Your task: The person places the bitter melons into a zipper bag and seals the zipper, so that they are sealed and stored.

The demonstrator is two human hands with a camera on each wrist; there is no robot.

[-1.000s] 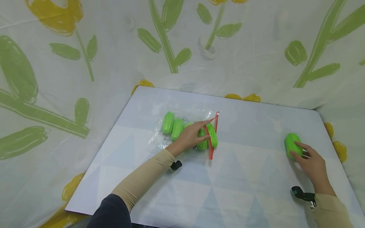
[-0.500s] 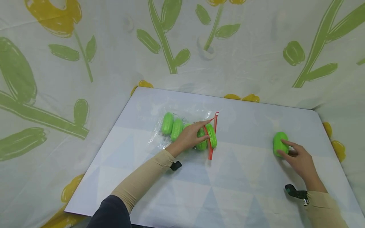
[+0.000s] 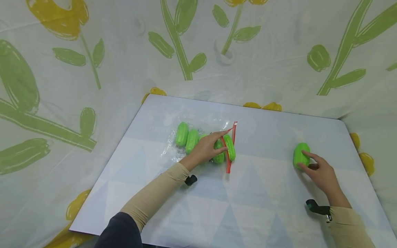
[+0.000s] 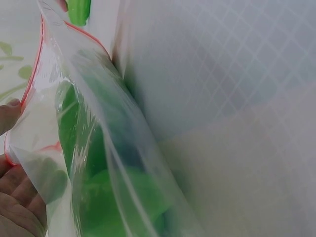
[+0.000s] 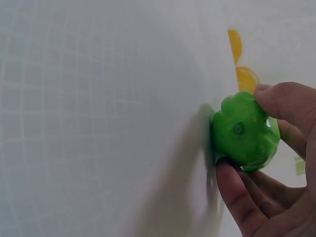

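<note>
My right hand [image 3: 323, 175] grips a bright green oblong piece [image 3: 301, 155] near the table's right side. In the right wrist view, the green piece [image 5: 244, 129] shows a lobed, rounded end with a small round mark, thumb on one side and fingers on the other, close to the tabletop. Left of centre lies a clear zip bag [image 3: 169, 150] with a red zip strip [image 3: 228, 167]; several similar green pieces [image 3: 182, 134] are inside. My left hand [image 3: 203, 148] holds the bag's mouth. The left wrist view shows thumb and fingers at the bag's red edge [image 4: 30, 81], the mouth parted.
The white table [image 3: 257, 203] has a pale triangle pattern. A flower-printed curtain [image 3: 273, 75] hangs behind and beside it. Black wrist cameras stick out near both wrists, the right camera [image 3: 317, 207] just above the table.
My right hand has moved left across the table with the green piece, toward the bag, slowing lately. My left hand and the bag have stayed in place.
</note>
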